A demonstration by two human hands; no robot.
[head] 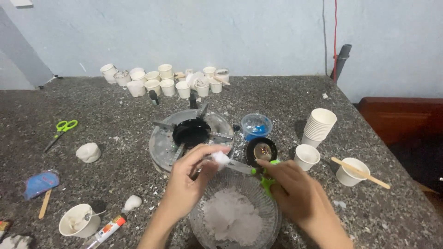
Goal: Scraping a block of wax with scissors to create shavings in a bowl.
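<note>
The left hand [187,182] is pinching a small white lump [220,159] between thumb and fingers, its grip clamped on the lump and holding it directly above the clear glass bowl [272,210], so that whatever comes off is falling onto the pale shavings [230,219] already heaped inside. The right hand [295,191] is closing its grip around the green handle of a knife [253,169], laying the blade flat against the lump, an angle that suits shaving thin flakes. The bowl is sitting at the near edge of the tabletop [115,120], close under both hands. Just behind it a single-burner stove [191,133] is standing, with a stack of paper cups [319,124] to the right and green scissors [62,130] lying well apart on the left.
</note>
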